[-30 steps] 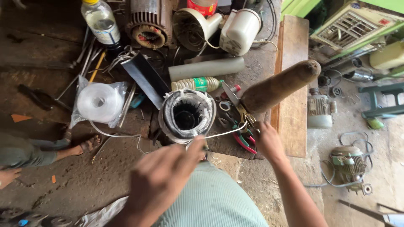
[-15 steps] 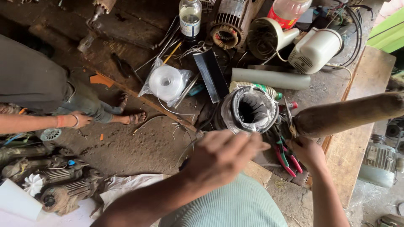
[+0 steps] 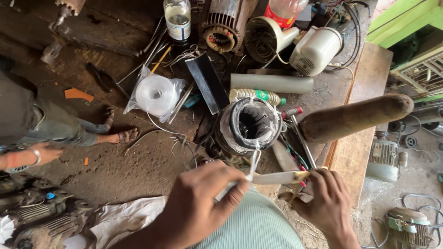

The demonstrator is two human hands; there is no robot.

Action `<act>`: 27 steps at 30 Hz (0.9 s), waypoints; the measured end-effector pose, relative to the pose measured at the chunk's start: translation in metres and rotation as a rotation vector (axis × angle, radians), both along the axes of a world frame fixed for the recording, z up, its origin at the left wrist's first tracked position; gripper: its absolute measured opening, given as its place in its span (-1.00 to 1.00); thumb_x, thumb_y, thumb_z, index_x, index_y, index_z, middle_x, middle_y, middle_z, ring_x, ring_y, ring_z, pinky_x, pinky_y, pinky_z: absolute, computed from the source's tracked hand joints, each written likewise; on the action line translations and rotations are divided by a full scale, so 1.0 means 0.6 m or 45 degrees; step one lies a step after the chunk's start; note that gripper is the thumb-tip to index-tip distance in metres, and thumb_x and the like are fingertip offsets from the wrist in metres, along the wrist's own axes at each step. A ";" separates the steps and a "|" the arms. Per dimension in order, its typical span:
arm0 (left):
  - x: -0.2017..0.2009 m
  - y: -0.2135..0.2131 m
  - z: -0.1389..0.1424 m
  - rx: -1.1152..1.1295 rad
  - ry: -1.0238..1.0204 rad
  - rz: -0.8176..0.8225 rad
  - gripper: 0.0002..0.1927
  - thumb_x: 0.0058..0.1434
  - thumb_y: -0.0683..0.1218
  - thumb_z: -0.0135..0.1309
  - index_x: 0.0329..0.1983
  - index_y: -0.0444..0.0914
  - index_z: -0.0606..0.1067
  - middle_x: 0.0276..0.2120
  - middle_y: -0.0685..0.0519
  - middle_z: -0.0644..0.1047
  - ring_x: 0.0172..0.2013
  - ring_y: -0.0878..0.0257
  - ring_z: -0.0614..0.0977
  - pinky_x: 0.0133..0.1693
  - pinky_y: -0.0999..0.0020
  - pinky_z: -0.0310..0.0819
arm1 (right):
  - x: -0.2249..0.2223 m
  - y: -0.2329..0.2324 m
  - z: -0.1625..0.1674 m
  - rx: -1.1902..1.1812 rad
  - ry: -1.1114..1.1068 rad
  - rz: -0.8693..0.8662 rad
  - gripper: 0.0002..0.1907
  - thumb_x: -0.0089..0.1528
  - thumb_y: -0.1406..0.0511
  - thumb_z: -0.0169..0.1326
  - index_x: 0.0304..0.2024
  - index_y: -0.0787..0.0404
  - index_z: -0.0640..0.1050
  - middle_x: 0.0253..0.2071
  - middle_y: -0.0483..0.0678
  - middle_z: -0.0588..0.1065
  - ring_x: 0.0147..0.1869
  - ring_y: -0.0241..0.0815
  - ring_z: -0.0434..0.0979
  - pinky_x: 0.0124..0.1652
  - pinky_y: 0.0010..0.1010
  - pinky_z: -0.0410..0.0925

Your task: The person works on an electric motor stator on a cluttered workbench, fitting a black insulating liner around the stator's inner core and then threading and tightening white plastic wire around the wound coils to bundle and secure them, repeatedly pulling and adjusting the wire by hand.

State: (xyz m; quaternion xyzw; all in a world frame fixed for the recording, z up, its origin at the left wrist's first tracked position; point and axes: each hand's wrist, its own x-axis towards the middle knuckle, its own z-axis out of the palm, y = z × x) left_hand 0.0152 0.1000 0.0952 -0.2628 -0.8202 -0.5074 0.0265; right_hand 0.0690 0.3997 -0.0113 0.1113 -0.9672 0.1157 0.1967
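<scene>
- Head view: the left hand (image 3: 198, 207) was low in the middle, its fingers (image 3: 230, 196) clenched around a white tape strip (image 3: 253, 168) that ran up, taut, to the motor stator (image 3: 249, 124).
- The stator stood on the worktop (image 3: 355, 152) just above both hands, open end up, its dark windings wrapped in white tape and clear film.
- The right hand (image 3: 325, 207) was at the lower right, its fingers (image 3: 318, 177) grasping a flat, pale blade-like tool (image 3: 277, 177) that lay level and pointed left toward the left hand; its tip touched or sat just beside the tape strip.
- A brown wooden cylinder (image 3: 355, 117) lay tilted just right of the stator, over the edge of the worktop.
- Behind the stator lay a green-capped bottle (image 3: 256, 96) and a grey tube (image 3: 272, 83), side by side.
- A roll of white tape in a clear bag (image 3: 156, 94) sat to the left of the stator, well apart from the hands.
- Farther back stood a glass bottle (image 3: 177, 18), another stator (image 3: 221, 32) and a white motor housing (image 3: 316, 48).
- At the far left, another person's hand (image 3: 39, 154) and sandalled foot (image 3: 124, 135) showed on the floor (image 3: 115, 170).
</scene>
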 end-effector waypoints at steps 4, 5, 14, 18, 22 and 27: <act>0.018 0.030 0.007 -0.082 0.187 -0.119 -0.82 0.34 -0.05 0.22 -0.18 -0.28 0.59 -0.43 0.01 0.56 -0.46 0.13 0.66 -0.39 0.27 0.54 | -0.019 -0.043 0.015 -0.029 0.008 0.002 -0.35 -0.13 -0.01 0.41 -0.22 0.30 0.54 -0.21 0.04 0.52 -0.15 -0.01 0.55 -0.14 -0.20 0.42; 0.020 0.035 0.008 -0.085 0.213 -0.128 -0.83 0.34 -0.06 0.23 -0.19 -0.27 0.58 -0.43 0.02 0.56 -0.46 0.12 0.65 -0.39 0.27 0.54 | -0.022 -0.055 0.016 -0.062 -0.005 -0.024 -0.41 -0.12 0.06 0.41 -0.21 0.28 0.54 -0.20 0.02 0.53 -0.15 -0.01 0.55 -0.15 -0.22 0.41; 0.023 0.016 -0.002 -0.127 0.220 -0.193 -0.85 0.26 -0.10 0.29 -0.23 -0.24 0.57 -0.45 0.05 0.55 -0.49 0.13 0.64 -0.42 0.28 0.52 | -0.023 -0.062 -0.016 -0.140 0.076 -0.016 -0.50 -0.14 0.31 0.34 -0.16 0.30 0.53 -0.14 0.05 0.55 -0.13 -0.02 0.59 -0.11 -0.25 0.48; 0.027 -0.022 -0.016 -0.108 0.233 -0.090 -0.84 0.33 -0.06 0.23 -0.18 -0.22 0.53 -0.39 0.07 0.58 -0.42 0.22 0.67 -0.37 0.32 0.56 | -0.001 -0.022 -0.065 -0.342 -0.091 -0.234 -0.75 0.05 0.35 0.36 -0.27 0.19 0.58 -0.32 -0.08 0.58 -0.32 -0.16 0.61 -0.32 -0.32 0.47; 0.014 -0.078 -0.034 -0.402 -0.175 0.242 -0.66 0.20 0.10 0.20 -0.28 -0.25 0.46 -0.55 0.04 0.55 -0.57 0.23 0.64 -0.57 0.30 0.46 | 0.017 0.004 -0.104 -0.254 -0.314 -0.522 -0.85 0.17 0.32 0.24 -0.21 0.16 0.58 -0.29 -0.02 0.57 -0.28 -0.02 0.60 -0.29 -0.22 0.45; 0.004 -0.107 -0.050 -0.092 -0.572 0.270 -0.80 0.45 -0.04 -0.08 -0.21 -0.22 0.48 -0.61 0.00 0.45 -0.53 0.24 0.53 -0.48 0.33 0.41 | -0.042 0.032 -0.138 0.059 -0.847 -0.843 -0.74 0.20 0.08 0.26 -0.23 0.08 0.63 -0.35 0.03 0.60 -0.28 0.07 0.63 -0.29 -0.10 0.45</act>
